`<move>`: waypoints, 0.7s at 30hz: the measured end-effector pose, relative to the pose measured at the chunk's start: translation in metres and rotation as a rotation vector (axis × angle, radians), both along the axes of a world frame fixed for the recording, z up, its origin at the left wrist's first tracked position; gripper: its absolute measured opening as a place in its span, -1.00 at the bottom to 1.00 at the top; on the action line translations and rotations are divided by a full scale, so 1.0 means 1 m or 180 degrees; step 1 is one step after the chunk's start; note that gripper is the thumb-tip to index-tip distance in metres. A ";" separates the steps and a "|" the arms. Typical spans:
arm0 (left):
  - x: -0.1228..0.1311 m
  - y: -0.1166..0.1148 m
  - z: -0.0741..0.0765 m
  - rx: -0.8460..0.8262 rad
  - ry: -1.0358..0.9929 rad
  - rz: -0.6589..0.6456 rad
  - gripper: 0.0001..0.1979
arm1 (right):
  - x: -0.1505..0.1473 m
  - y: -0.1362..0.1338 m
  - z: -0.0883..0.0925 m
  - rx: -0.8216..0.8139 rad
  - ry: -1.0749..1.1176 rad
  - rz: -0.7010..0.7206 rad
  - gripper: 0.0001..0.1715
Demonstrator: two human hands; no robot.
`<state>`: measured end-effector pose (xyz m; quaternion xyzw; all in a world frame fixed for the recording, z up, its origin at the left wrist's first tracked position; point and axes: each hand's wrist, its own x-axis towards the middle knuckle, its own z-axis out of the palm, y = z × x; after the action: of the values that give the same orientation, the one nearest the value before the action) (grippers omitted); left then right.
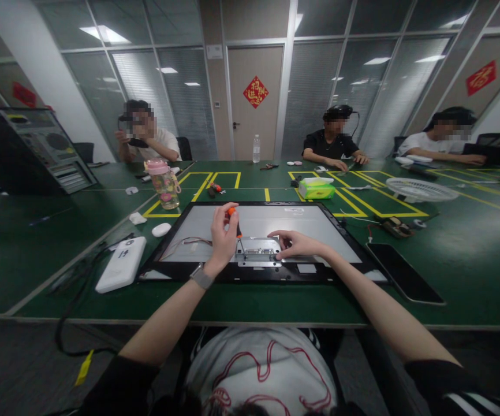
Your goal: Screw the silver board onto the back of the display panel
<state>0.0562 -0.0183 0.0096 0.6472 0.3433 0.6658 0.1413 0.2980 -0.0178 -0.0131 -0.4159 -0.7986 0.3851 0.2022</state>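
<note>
A flat display panel [336,237] with a black frame lies on the green table in front of me. Near its front edge sits a silver metal bracket [256,244] with a row of connectors. My left hand [224,238] is closed around an orange-and-black screwdriver [239,232], held upright with its tip down at the bracket's left part. Whether the tip sits in a screw is too small to tell. My right hand [295,244] rests at the bracket's right end, fingers bent and touching it; anything under the fingertips is hidden.
A white power bank [122,264] and a white oval case [161,230] lie left of the panel, a phone [406,274] right. Behind are a pink-lidded bottle [163,184], a green tissue pack [316,188] and a white fan grille [421,189]. Several people sit across the table.
</note>
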 end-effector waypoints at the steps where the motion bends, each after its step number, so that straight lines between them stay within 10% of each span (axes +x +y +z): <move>1: 0.000 0.000 0.000 -0.0028 -0.0016 -0.0016 -0.76 | 0.000 0.000 0.000 -0.0003 -0.0007 -0.0002 -0.10; 21: -0.002 -0.002 0.002 -0.0013 0.0044 -0.0001 -0.74 | 0.000 0.000 0.000 -0.0003 -0.0041 -0.0018 -0.10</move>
<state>0.0546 -0.0204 0.0115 0.6516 0.3455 0.6606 0.1404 0.2980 -0.0176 -0.0127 -0.4207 -0.7986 0.3823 0.1980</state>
